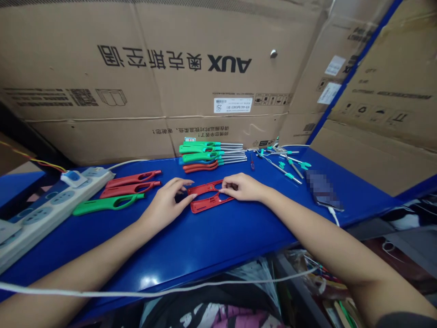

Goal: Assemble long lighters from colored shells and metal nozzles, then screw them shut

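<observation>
Two red halves of a lighter casing lie side by side on the blue table, inner faces up: an upper half (204,187) and a lower half (205,205). My left hand (167,199) has its thumb and fingertips around the left end of the upper half. Over the right end of the halves, near the trigger loops, my right hand (243,187) is closed in a pinch. Whatever sits between those fingertips is too small or hidden to make out.
Left are red casings (131,178), a green casing (109,204) and a power strip (58,207). Lighters with metal tubes (201,148) lie behind my hands. Right are loose tube assemblies (282,169), a small screwdriver (252,162) and a charging phone (322,187). Cardboard (136,105) walls the back.
</observation>
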The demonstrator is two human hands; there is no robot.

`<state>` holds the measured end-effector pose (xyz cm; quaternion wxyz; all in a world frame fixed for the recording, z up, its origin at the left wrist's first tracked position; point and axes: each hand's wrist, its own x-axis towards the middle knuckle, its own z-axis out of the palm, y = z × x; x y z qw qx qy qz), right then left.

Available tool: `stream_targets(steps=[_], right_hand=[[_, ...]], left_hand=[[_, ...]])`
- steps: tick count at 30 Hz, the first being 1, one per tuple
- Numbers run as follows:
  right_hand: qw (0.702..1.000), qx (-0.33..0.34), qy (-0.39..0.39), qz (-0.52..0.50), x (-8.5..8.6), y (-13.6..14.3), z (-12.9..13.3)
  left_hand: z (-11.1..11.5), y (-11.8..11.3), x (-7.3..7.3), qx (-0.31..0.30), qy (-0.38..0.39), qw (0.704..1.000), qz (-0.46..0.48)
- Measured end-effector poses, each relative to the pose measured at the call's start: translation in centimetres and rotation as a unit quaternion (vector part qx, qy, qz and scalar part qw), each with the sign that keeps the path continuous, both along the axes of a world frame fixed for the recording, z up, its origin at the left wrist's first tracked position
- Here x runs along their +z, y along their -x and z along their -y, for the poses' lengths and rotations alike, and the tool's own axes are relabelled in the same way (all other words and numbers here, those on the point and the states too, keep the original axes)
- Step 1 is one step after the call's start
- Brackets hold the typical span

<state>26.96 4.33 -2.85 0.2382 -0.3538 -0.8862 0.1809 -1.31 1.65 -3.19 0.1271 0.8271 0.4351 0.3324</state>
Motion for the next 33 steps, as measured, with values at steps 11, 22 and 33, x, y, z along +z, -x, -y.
stream_targets(steps=[11, 22, 33], right_hand=[[0.942, -0.294, -0.163, 0.026, 1.9, -3.5, -1.7], [0.773, -0.598, 0.025, 0.210, 2.8, -9.0, -2.9], [0.741, -0.629, 0.063, 0.225, 2.3, -9.0, -3.3]], left_hand=[[1.4, -0.9, 0.3, -0.110, -0.052, 0.985, -0.124], [0.9, -0.6, 0.2, -0.104, -0.036, 0.991, -0.074], [0.8, -0.4, 0.1, -0.098, -0.023, 0.992, -0.069]])
